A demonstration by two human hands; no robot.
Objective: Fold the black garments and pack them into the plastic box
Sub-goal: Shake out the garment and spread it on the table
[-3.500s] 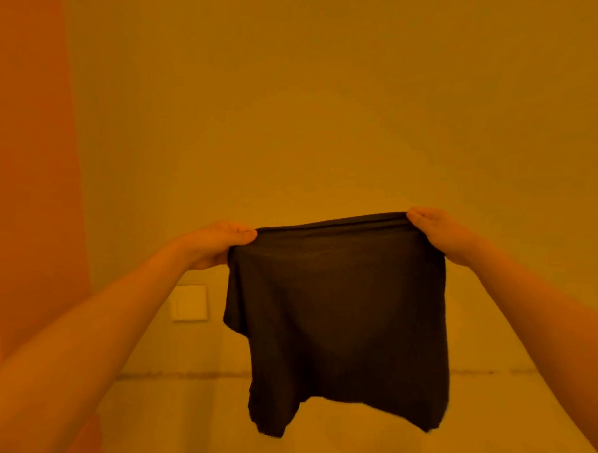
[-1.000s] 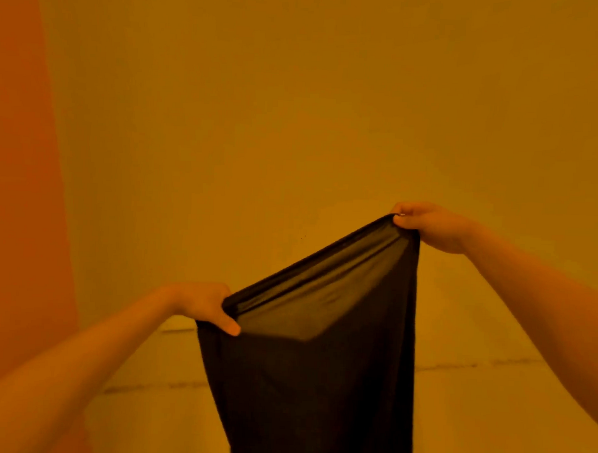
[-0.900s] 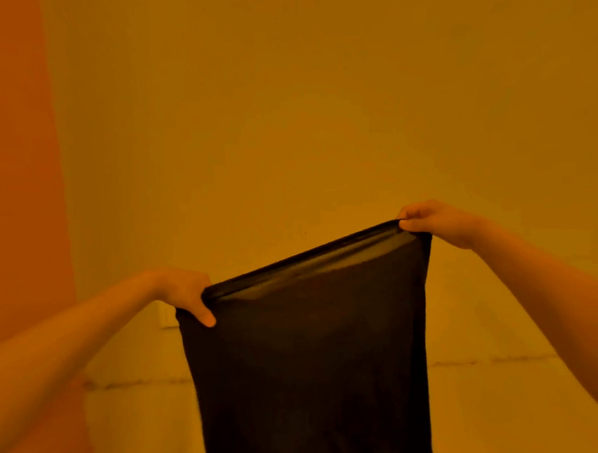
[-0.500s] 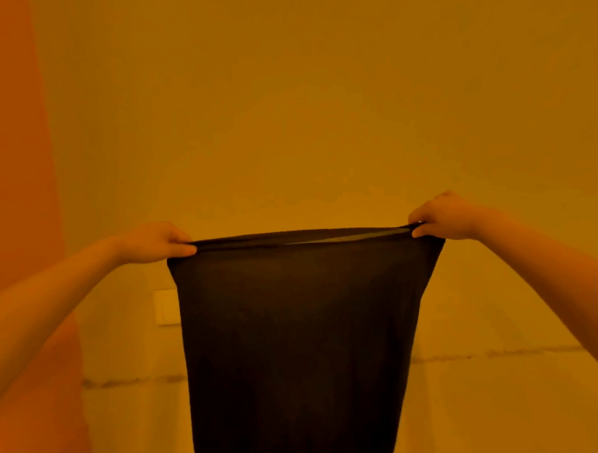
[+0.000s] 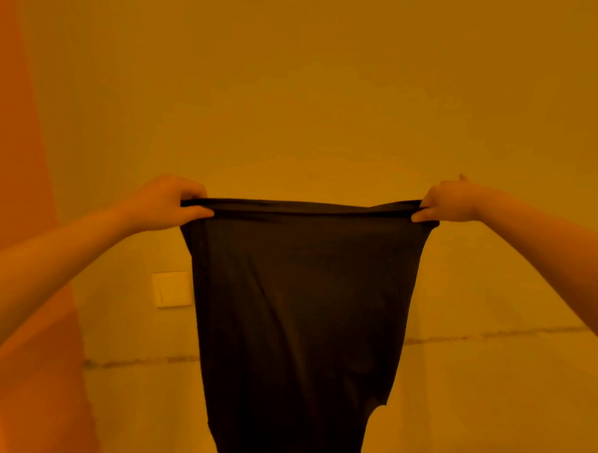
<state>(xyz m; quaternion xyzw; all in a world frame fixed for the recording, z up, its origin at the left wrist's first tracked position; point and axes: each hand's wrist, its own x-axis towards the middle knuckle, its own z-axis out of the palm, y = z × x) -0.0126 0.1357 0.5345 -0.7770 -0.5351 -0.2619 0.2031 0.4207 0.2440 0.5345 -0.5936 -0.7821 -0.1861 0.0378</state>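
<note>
A black garment (image 5: pixel 297 312) hangs in the air in front of me, stretched flat by its top edge. My left hand (image 5: pixel 163 201) grips the top left corner, fingers curled over the hem. My right hand (image 5: pixel 446 202) pinches the top right corner at about the same height. The cloth falls straight down and its bottom runs out of the frame. No plastic box is in view.
A plain wall (image 5: pixel 296 89) fills the background, with a wall switch plate (image 5: pixel 171 289) left of the garment. An orange surface (image 5: pixel 16 145) stands along the left side. A dark line (image 5: pixel 491 334) runs across low on the wall.
My left hand has risen from well below the right to level with it. The garment's top edge went from slanted to horizontal and taut, and both hands moved further apart.
</note>
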